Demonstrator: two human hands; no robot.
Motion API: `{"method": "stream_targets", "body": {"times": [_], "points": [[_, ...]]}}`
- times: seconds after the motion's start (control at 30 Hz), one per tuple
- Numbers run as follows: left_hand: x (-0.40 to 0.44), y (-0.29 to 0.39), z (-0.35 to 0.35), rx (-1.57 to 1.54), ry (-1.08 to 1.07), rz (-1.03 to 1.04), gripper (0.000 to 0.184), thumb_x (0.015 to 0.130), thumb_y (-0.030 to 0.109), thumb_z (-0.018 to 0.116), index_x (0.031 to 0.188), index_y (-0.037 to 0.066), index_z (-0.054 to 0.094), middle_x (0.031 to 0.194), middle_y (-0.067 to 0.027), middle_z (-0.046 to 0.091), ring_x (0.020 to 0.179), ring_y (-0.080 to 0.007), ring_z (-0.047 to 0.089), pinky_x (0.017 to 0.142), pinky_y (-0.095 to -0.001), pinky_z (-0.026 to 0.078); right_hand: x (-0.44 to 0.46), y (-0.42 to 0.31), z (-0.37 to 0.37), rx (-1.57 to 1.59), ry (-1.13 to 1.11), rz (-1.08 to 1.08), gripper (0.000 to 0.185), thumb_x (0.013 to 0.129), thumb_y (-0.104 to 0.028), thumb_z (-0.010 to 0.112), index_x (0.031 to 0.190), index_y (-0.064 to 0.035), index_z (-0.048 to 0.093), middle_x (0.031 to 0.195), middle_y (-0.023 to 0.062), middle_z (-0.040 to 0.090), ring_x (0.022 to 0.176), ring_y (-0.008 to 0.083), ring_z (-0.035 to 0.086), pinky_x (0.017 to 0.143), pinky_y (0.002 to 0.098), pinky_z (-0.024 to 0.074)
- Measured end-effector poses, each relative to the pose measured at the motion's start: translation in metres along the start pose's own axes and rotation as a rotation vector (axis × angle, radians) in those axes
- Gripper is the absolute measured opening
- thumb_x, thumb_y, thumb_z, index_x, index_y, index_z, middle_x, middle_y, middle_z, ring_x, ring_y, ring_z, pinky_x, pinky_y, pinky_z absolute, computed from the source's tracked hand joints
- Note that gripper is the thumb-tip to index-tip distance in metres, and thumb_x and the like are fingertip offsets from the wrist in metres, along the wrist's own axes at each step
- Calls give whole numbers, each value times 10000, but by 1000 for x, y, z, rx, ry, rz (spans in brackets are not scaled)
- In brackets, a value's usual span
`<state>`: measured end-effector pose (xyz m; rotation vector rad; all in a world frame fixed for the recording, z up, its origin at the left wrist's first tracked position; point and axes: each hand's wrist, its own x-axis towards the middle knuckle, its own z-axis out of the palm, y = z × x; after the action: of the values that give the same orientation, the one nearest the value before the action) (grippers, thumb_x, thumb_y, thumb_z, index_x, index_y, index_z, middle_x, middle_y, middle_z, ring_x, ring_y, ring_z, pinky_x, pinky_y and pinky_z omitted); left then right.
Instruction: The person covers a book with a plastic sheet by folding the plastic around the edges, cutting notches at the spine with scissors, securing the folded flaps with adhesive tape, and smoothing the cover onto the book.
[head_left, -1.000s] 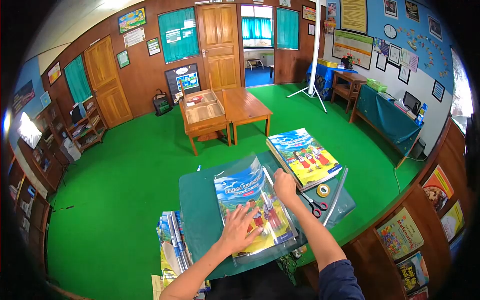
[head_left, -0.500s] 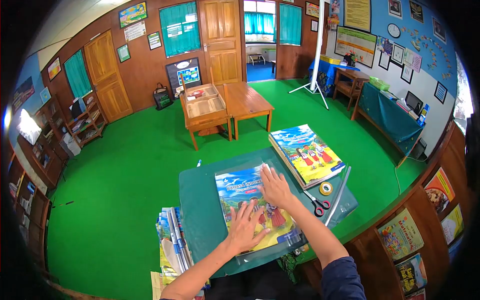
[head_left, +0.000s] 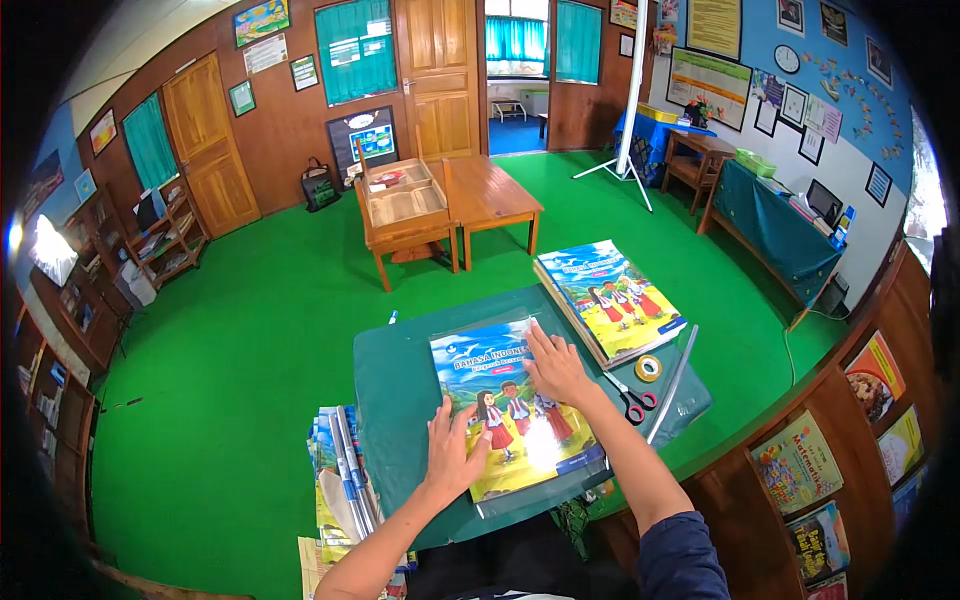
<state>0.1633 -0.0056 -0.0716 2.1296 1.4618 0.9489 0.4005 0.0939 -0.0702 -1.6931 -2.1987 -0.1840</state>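
A Bahasa Indonesia textbook [head_left: 508, 400] lies face up on the green-covered table [head_left: 395, 400], with clear plastic showing past its edges and glare on its cover. My left hand [head_left: 455, 450] rests on the book's left side, fingers spread. Along the upper right edge, my right hand [head_left: 555, 365] lies on the cover with its fingers stretched out. Right of the book are scissors [head_left: 634, 402] with red and black handles, a roll of tape [head_left: 648, 368] and a long silvery strip or tube [head_left: 676, 380]. A stack of the same textbooks [head_left: 612, 300] stands at the table's far right.
Rolls of plastic [head_left: 350, 470] lie on piled books at the table's left side. Ahead on the green floor stand a wooden desk [head_left: 405, 210] and a wooden table [head_left: 490, 200]. Books line a rack [head_left: 800, 480] at right.
My left hand has slid left from the middle of the cover to its left edge. The right hand stays near the upper right edge. The view has shifted slightly.
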Motion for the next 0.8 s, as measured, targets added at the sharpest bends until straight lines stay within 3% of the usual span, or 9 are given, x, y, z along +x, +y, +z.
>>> {"method": "stream_targets", "body": {"times": [0.13, 0.27, 0.43, 0.63, 0.8], "points": [[7, 6, -3, -135, -24, 1, 474, 863, 238, 633, 1295, 63, 542, 1424, -300, 378, 1296, -470, 385, 1081, -533, 316, -1, 12, 4, -10, -21, 9, 570, 965, -360, 430, 1450, -68, 362, 1550, 101, 322, 1157, 338, 486, 931, 442, 387], [12, 9, -1, -148, 16, 20, 380, 854, 159, 645, 1219, 71, 592, 1258, -166, 592, 1336, -364, 407, 1043, -437, 363, -3, 26, 14, 16, 67, -32, 543, 955, -347, 449, 1416, -63, 408, 1523, 108, 357, 1048, 314, 478, 916, 435, 354], [19, 9, -3, -179, -4, 27, 382, 828, 125, 669, 1199, 65, 605, 1221, -136, 615, 1303, -359, 450, 1035, -422, 373, -2, 35, 9, 32, 1, -2, 542, 969, -365, 420, 1424, -71, 401, 1535, 97, 342, 1079, 311, 453, 954, 447, 315], [22, 14, -5, -151, -4, -31, 373, 823, 102, 676, 1186, 45, 608, 1202, -137, 620, 1252, -332, 492, 1032, -420, 378, -2, 38, 9, 14, 74, -29, 521, 962, -355, 432, 1397, -69, 434, 1484, 104, 410, 1036, 323, 477, 929, 467, 344], [35, -1, -1, -597, 147, -333, 360, 810, 88, 681, 1157, 16, 616, 1297, -242, 513, 1124, -324, 550, 960, -403, 449, -2, 22, -6, -180, 62, -29, 499, 966, -317, 437, 1388, -53, 446, 1468, 147, 420, 1072, 308, 489, 941, 458, 377]]}}
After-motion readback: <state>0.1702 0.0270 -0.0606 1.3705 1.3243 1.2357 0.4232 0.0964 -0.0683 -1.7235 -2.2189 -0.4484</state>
